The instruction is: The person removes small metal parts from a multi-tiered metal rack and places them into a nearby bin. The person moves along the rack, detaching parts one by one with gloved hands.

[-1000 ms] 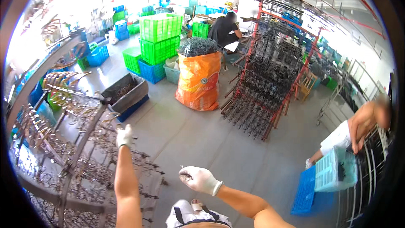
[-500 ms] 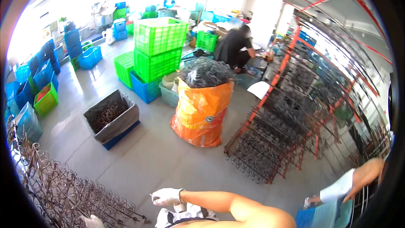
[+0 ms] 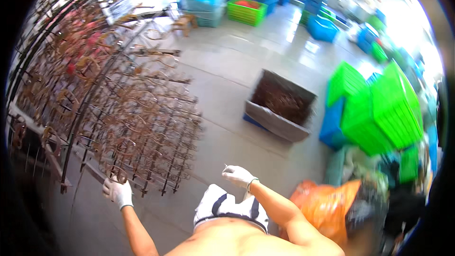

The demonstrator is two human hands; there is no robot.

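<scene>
At the lower left of the frame, the gloved left hand (image 3: 117, 193) was up against a curved brown part (image 3: 115, 173) on the rack (image 3: 65, 180), fingers bent; whether they gripped it could not be told. That rack filled the left side, hung with many similar pieces. Near the lower centre, the gloved right hand (image 3: 238, 177) kept its fingers narrowly bunched, something tiny and unclear at their tips. Right of centre stood a grey-lined bin (image 3: 277, 124).

I'm seeing one head-worn fisheye camera peering down over the white-gloved left hand (image 3: 118, 193) and white-gloved right hand (image 3: 238, 176) close below, and facing out across the smooth grey floor (image 3: 225, 73)
</scene>
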